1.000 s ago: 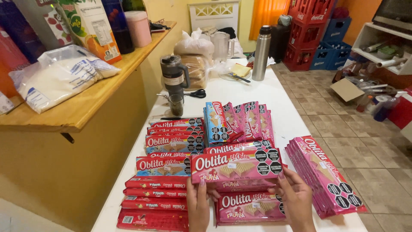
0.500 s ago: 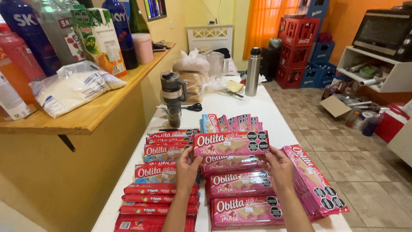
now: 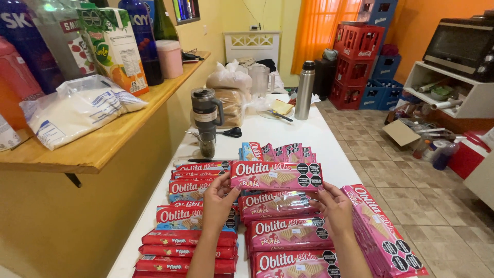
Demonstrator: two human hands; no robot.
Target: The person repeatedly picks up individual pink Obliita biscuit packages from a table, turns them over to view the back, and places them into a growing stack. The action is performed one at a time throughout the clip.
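Both of my hands hold one pink wafer packet (image 3: 276, 175) flat and crosswise above the white table (image 3: 309, 139). My left hand (image 3: 218, 198) grips its left end and my right hand (image 3: 335, 206) grips its right end. Beneath it lies a column of pink wafer packets (image 3: 285, 234) laid one after another toward me. Left of my left hand lies a column of red and pink packets (image 3: 188, 226). Just behind the held packet, several more packets (image 3: 278, 152) stand on edge. A leaning stack of pink packets (image 3: 383, 237) sits to the right of my right hand.
Farther back on the table are a grey tumbler (image 3: 206, 110), scissors (image 3: 229, 132), a steel thermos (image 3: 304, 90), bagged bread (image 3: 229, 95) and a jug. A wooden shelf (image 3: 103, 144) on the left carries bottles, cartons and a white bag. Red and blue crates (image 3: 360, 56) stand beyond.
I have carried the held pink packet away from me, from the near rows to the far end of the column. The view has tilted up a little.
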